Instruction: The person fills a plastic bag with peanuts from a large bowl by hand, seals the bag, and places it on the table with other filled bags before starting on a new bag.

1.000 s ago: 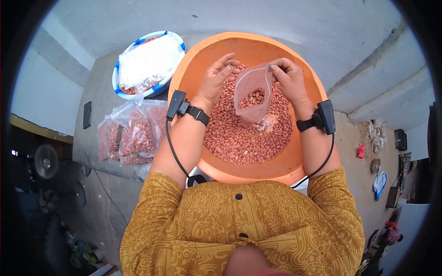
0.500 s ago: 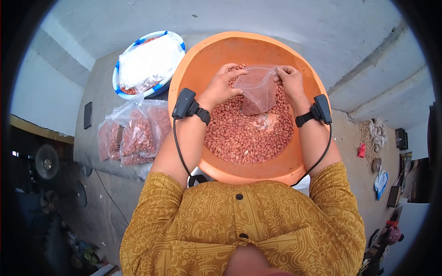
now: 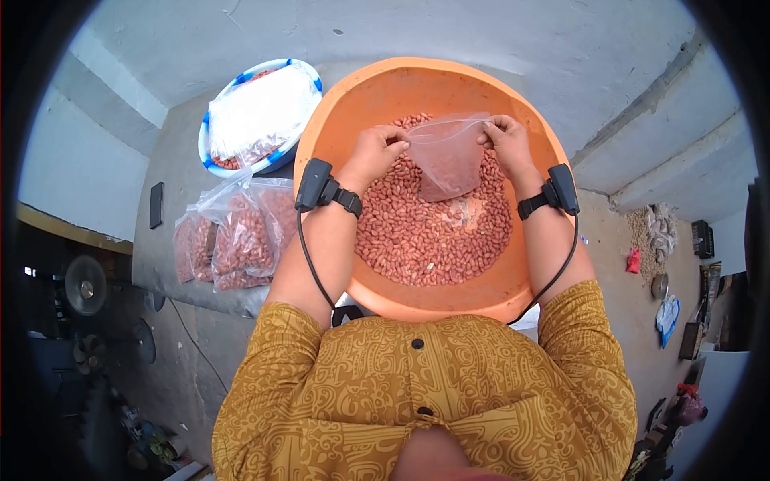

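Note:
A clear plastic zip bag (image 3: pixel 451 160) is stretched between my hands above a heap of reddish peanuts (image 3: pixel 409 240). My left hand (image 3: pixel 377 151) pinches the bag's top left corner. At the opposite top corner, my right hand (image 3: pixel 507 143) has its thumb and fingers closed on the plastic. The bag hangs with its lower end close over the nuts, which show through it. A large orange basin (image 3: pixel 437 300) holds the heap, and a pale patch of its bottom shows just below the bag.
Several filled bags of peanuts (image 3: pixel 243 236) stand on the grey surface left of the basin. Behind them is a blue-and-white basin (image 3: pixel 207 152) with a stack of white plastic bags (image 3: pixel 261 111) on it. A dark phone (image 3: pixel 156 205) lies at the far left.
My left hand has shifted slightly left and its spread fingers have closed on the bag's corner. The bag's top edge is now pulled wider. My right hand has barely moved.

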Motion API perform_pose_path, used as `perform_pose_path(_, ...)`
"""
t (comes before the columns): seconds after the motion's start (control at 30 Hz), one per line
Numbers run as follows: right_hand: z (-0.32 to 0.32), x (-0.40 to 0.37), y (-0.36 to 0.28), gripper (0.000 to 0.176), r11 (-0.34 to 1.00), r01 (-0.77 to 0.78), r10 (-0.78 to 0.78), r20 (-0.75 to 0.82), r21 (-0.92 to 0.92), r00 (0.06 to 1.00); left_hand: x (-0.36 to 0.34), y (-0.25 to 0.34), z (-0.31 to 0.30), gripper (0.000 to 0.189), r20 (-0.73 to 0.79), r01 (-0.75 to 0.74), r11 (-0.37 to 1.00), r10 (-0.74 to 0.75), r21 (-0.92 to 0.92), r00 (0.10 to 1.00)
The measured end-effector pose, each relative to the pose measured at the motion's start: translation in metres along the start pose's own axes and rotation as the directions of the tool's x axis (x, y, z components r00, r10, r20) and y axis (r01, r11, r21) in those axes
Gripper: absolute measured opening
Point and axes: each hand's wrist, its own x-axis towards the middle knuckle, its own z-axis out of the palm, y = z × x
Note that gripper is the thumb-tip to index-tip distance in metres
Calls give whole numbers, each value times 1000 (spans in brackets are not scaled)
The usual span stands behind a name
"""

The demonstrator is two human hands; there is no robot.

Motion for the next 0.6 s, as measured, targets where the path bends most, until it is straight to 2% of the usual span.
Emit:
perform_pose_path(0.07, -1, -2, -8, 8, 995, 56, -57, 13, 77, 998, 2, 6, -5, 12, -85, -12, 999, 8, -42, 996)
perform_pose_path(0.13, 1, -8, -20, 8, 985, 94, -98, 22, 145, 995, 6, 5, -10, 15, -160, -37, 974, 0, -223, 987)
perform_pose_path(0.27, 8, -16, -34, 8, 968, 107, -121, 47, 225, 992, 7, 19, -22, 28, -314, -137, 867, -23, -479, 949)
perform_pose_path(0.3, 10, -18, -36, 8, 967, 105, -121, 55, 233, 991, 8, 20, -24, 36, -342, -167, 845, -20, -508, 940)
perform_pose_path(0.4, 14, -21, -39, 8, 939, 127, -159, 76, 319, 984, 7, 24, -29, 37, -377, -217, 748, -48, -627, 925)
perform_pose_path(0.5, 9, -10, -17, 8, 970, 10, -45, 143, 241, 989, 10, 8, -25, 39, -279, -52, 800, -146, -597, 949)
perform_pose_path(0.6, 6, -7, 0, 10, 966, -199, 170, 171, 167, 970, 13, -10, -12, 38, -221, 97, 864, -233, -494, 947)
